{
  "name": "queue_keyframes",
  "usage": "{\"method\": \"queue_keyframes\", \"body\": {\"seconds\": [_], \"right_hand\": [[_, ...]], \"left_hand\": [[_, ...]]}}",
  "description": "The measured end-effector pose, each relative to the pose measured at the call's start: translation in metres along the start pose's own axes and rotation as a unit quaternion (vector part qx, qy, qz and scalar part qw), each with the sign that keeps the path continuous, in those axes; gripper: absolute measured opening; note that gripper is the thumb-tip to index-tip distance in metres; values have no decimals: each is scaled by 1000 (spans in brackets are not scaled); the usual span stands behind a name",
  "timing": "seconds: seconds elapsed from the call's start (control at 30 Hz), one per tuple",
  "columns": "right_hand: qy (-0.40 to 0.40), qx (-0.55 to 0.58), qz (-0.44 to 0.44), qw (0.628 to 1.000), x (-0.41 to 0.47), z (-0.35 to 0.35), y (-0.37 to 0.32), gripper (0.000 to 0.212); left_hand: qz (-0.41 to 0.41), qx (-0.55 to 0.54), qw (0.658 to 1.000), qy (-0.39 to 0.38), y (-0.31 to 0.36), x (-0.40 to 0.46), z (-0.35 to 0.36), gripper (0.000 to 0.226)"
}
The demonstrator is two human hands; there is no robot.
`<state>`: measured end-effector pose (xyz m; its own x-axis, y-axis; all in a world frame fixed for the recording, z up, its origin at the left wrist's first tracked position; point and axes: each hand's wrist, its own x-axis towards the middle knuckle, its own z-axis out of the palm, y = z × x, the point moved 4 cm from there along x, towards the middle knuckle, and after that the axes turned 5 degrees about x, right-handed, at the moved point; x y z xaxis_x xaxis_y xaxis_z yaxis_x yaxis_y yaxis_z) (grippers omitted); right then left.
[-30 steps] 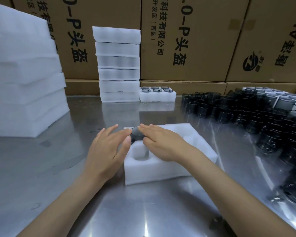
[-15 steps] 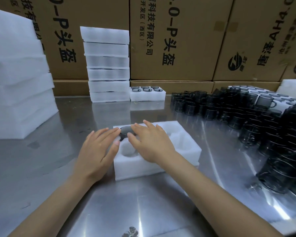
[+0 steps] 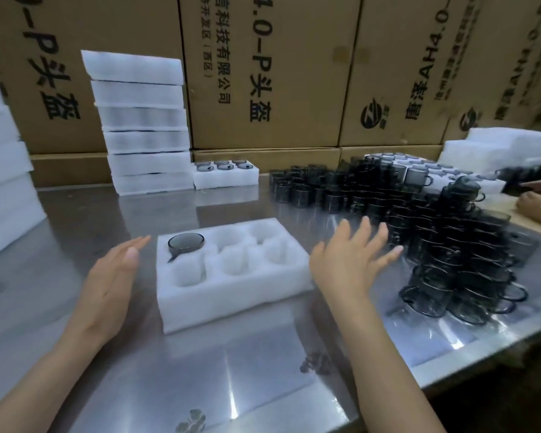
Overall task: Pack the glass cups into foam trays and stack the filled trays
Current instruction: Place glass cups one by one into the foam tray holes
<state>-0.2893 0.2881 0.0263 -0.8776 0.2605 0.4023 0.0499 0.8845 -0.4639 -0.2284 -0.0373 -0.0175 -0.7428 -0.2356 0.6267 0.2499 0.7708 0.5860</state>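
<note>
Glass cups (image 3: 444,232), dark and handled, crowd the right side of a shiny metal desk (image 3: 200,370), stacked several high. One smoky cup (image 3: 186,242) sits in the far-left pocket of a six-pocket white foam tray (image 3: 231,295) lying at the desk's middle; the other five pockets hold nothing. The left hand (image 3: 107,289) hovers just beside the tray's left edge, fingers straight and together, holding nothing. The right hand (image 3: 350,260) hangs between the tray and the heap of cups, fingers spread apart and empty. At the back, a stack of foam trays (image 3: 144,123) stands against printed cardboard boxes (image 3: 263,73), with a filled tray (image 3: 225,175) of six cups touching its right side. More foam blocks (image 3: 0,189) rise at the left edge. Another person's hand (image 3: 537,204) shows at the far right, near further white foam (image 3: 506,148).
</note>
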Motion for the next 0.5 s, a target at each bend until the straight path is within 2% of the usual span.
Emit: {"method": "queue_keyframes", "body": {"seconds": [0.13, 0.23, 0.5], "right_hand": [[-29, -62, 73, 995, -8, -7, 33, 46], [-79, -97, 87, 988, -7, -9, 42, 40], [-81, -65, -33, 994, 2, 0, 15, 31]], "left_hand": [[13, 6, 1000, -24, -14, 4, 10, 42], [12, 15, 999, -39, -36, 7, 15, 49], [1, 22, 998, -59, -64, 12, 22, 50]]}}
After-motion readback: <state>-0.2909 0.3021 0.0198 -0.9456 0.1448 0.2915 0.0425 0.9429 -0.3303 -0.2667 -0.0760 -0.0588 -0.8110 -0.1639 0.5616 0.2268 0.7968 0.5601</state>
